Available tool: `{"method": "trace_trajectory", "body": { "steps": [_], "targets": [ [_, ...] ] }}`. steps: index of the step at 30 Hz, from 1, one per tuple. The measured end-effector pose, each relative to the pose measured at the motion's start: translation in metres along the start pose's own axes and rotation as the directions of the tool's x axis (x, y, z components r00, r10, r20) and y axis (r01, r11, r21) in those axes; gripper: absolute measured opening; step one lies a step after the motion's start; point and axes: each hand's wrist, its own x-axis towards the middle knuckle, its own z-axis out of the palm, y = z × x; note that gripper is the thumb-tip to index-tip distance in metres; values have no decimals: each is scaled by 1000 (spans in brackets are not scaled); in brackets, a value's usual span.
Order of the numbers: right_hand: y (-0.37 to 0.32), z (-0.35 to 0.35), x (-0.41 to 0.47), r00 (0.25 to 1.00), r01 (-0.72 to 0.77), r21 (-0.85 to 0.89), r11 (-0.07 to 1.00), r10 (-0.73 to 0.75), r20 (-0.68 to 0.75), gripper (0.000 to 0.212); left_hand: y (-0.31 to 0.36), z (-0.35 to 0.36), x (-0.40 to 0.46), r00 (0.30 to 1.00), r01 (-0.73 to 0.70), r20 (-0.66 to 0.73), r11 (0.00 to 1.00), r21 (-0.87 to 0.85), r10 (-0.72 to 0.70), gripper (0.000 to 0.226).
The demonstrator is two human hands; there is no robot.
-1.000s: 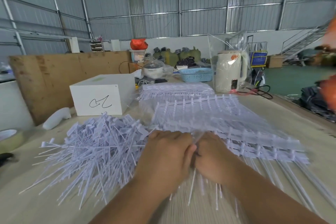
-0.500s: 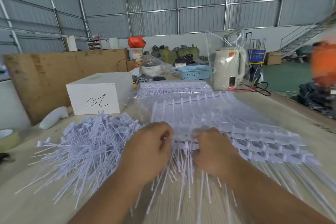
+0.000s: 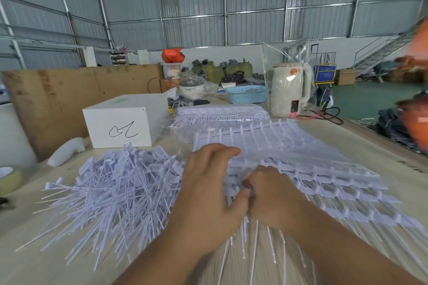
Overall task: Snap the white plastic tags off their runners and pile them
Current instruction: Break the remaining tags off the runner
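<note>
1. Since the earlier frame, the left hand (image 3: 209, 194) and right hand (image 3: 274, 199) have closed together again at lower centre; half a second ago they were spread apart along the runner.
2. The stack of white plastic tag sheets still on their runners (image 3: 308, 169) fills centre right, near edge under both hands, probably so each row can be reached without lifting.
3. The loose pile of white snapped-off tags (image 3: 115, 194) lies left of centre, just beside the left hand, likely for short drops.
4. Left hand: palm down, fingers arched over the sheet edge, thumb meeting the right hand.
5. Right hand: clenched, pinching tags at the sheet's near edge; exact grip hidden.
</note>
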Motion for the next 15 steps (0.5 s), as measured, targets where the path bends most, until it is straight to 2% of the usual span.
{"method": "trace_trajectory", "body": {
  "steps": [2, 3, 5, 7, 12, 15],
  "targets": [
    [0, 0, 0, 1000, 3, -10, 1000, -3, 7, 12, 7, -4, 1, 993, -114, -23, 993, -27, 114, 36],
    [-1, 0, 0, 1000, 0, -25, 1000, 0, 24, 15, 9, -5, 0, 989, -142, 21, 987, -72, 144, 25],
    [-3, -2, -1, 998, -9, -78, 997, 14, 60, 17, 8, -4, -2, 974, -97, 192, 986, -137, 123, 8],
    [-4, -2, -1, 997, -19, -112, 994, 27, 69, 13, 1, 2, -3, 945, -15, 324, 997, -76, 39, 10],
    [-4, -3, -2, 994, -63, -85, 994, 69, 81, 19, -28, 14, -3, 962, 68, 259, 993, 97, -91, 24],
    [-4, -5, -2, 996, -43, -57, 997, 47, 72, 25, -37, 19, -5, 948, 58, 300, 983, 172, -108, 31]
  ]
}}
